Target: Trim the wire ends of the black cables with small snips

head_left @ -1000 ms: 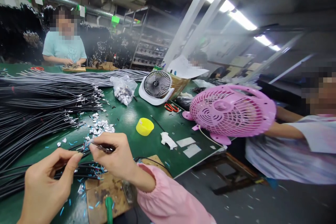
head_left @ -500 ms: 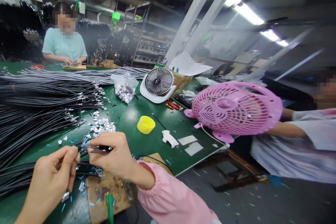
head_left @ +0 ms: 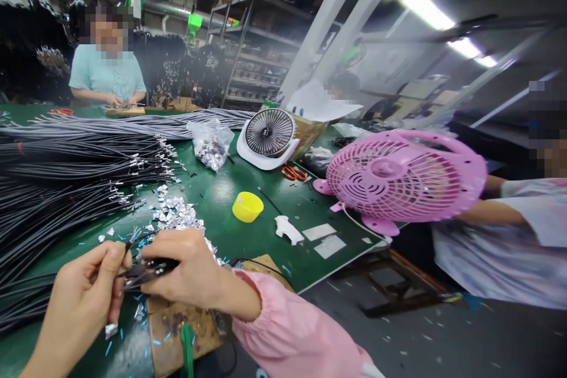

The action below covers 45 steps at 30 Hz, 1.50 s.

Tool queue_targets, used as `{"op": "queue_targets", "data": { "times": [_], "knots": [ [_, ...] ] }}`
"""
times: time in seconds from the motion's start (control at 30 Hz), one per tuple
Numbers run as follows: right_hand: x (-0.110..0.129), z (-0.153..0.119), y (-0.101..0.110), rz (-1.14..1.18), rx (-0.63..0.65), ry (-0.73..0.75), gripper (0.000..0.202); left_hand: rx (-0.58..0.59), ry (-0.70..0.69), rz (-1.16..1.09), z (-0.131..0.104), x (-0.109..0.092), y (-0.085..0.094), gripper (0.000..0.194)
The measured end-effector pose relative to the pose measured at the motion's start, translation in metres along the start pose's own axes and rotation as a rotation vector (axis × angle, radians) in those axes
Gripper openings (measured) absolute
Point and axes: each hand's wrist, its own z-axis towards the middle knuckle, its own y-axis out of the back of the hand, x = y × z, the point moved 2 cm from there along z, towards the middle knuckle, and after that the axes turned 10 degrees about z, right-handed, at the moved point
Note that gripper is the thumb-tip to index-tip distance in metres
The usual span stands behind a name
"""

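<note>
My left hand point(head_left: 86, 289) pinches a black cable point(head_left: 128, 245) whose end shows thin coloured wires. Close beside it, my right hand point(head_left: 183, 269) is wrapped round a dark hand tool point(head_left: 153, 269), with its jaws near the left fingertips. The tool's exact kind is hard to make out. Below the hands a wooden block point(head_left: 170, 336) with a green piece point(head_left: 186, 348) lies on the green table point(head_left: 221, 192). Silver foil scraps point(head_left: 177, 212) lie just beyond the hands. Bundles of black cables point(head_left: 80, 171) spread at the left.
A yellow ring point(head_left: 248, 207), a small white fan point(head_left: 269, 136), orange scissors point(head_left: 295, 173) and a bag of parts point(head_left: 212, 147) stand or lie farther back. A pink fan point(head_left: 405, 180) is at the right edge, near a seated person. Another person works across the table.
The right hand has turned, and the dark tool now reaches nearer the left fingers. The cable end with coloured wires shows above the left fingertips. More foil scraps are visible behind the right hand.
</note>
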Motion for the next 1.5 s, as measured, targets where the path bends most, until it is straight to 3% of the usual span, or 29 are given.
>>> {"op": "queue_targets", "data": {
  "times": [0.07, 0.17, 0.33, 0.47, 0.6, 0.73, 0.83, 0.97, 1.1, 1.2, 1.27, 1.37, 1.5],
  "knots": [
    [-0.001, -0.001, 0.003, 0.008, -0.083, -0.067, 0.013, -0.011, -0.038, 0.026, 0.002, -0.005, 0.004, 0.043],
    [-0.001, -0.002, 0.007, 0.070, -0.205, -0.143, 0.016, -0.152, -0.160, 0.063, 0.002, -0.015, 0.008, 0.033],
    [0.001, 0.000, 0.005, 0.073, -0.069, -0.223, 0.019, -0.370, -0.390, 0.188, -0.005, -0.021, 0.008, 0.018],
    [0.000, 0.001, 0.006, 0.048, -0.034, -0.210, 0.014, -0.386, -0.511, 0.277, -0.009, -0.017, 0.009, 0.014],
    [-0.003, -0.004, 0.006, -0.021, -0.008, -0.046, 0.001, -0.400, -0.649, 0.345, -0.005, -0.014, 0.015, 0.015],
    [-0.003, -0.007, 0.008, -0.156, 0.119, 0.070, 0.012, -0.320, -0.771, 0.357, 0.001, -0.020, 0.020, 0.022],
    [-0.004, -0.008, 0.010, -0.134, 0.167, 0.062, 0.015, -0.237, -0.666, 0.274, 0.005, -0.026, 0.020, 0.020],
    [-0.010, -0.008, 0.010, 0.142, 0.059, 0.008, 0.008, 0.008, -0.355, 0.020, 0.007, -0.023, 0.014, 0.033],
    [-0.015, -0.002, 0.006, 0.295, 0.067, -0.160, 0.029, 0.143, -0.135, -0.151, 0.006, -0.008, 0.012, 0.042],
    [-0.012, 0.002, 0.004, 0.385, 0.090, -0.298, 0.040, 0.115, -0.039, -0.199, 0.003, 0.003, 0.012, 0.047],
    [-0.008, 0.004, 0.002, 0.508, 0.089, -0.335, 0.043, 0.095, -0.046, -0.199, 0.002, 0.006, 0.011, 0.046],
    [-0.002, 0.004, 0.002, 0.625, 0.060, -0.388, 0.041, -0.007, -0.178, -0.168, 0.001, 0.002, 0.009, 0.039],
    [0.003, 0.002, 0.005, 0.536, -0.035, -0.452, 0.014, -0.230, -0.303, -0.121, -0.003, -0.007, 0.009, 0.025]
  ]
}}
